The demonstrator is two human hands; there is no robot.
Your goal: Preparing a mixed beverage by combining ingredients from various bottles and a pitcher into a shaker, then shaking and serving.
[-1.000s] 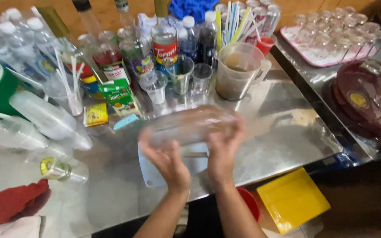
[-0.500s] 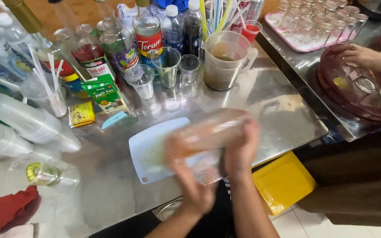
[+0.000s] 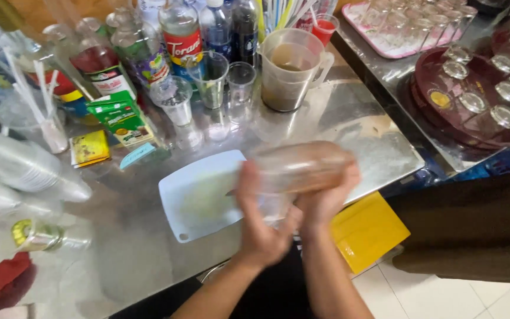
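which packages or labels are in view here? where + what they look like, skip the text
Green carton: rear left of steel counter, lying flat, rectangular, green and white.
Yellow packet: just left of the carton, small, flat, square.
Red-labelled bottle: back row centre, clear, red band with white.
Dark-red syrup bottle: back left, white, red and black label.
Lying bottle: front left, clear, yellow-green label.
No screens or signs.

Both hands gripped a clear plastic shaker, blurred and lying sideways above the steel counter. The left hand clasped its near end, and the right hand wrapped its underside. Under them lay a white cutting board. Behind stood a measuring jug of brown liquid, syrup bottles and empty glasses. A round tray of small glasses sat to the right, and a yellow lid lay below the counter edge.
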